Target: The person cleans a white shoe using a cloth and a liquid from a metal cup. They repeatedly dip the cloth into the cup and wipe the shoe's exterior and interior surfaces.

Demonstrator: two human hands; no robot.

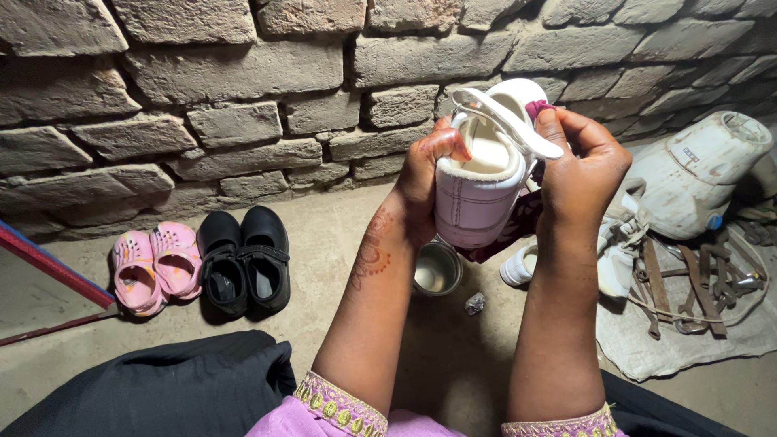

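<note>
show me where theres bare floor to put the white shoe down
Bare floor lies between the black shoes and the steel cup, and behind them up to the brick wall. Right of the cup it is crowded: a small wrapper, another white shoe, straps on cloth.

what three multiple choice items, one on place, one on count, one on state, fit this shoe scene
1. Where is the metal cup?
A. on the floor below the held white shoe
B. on the brick wall
C. inside a black shoe

2. How many pairs stand by the wall at left?
A. one
B. two
C. four

3. How is the white shoe held?
A. by both hands
B. by one hand
C. lying untouched

Answers: 1 A, it sits under the shoe; 2 B, pink clogs and black shoes; 3 A, left hand and right hand grip it.
</note>
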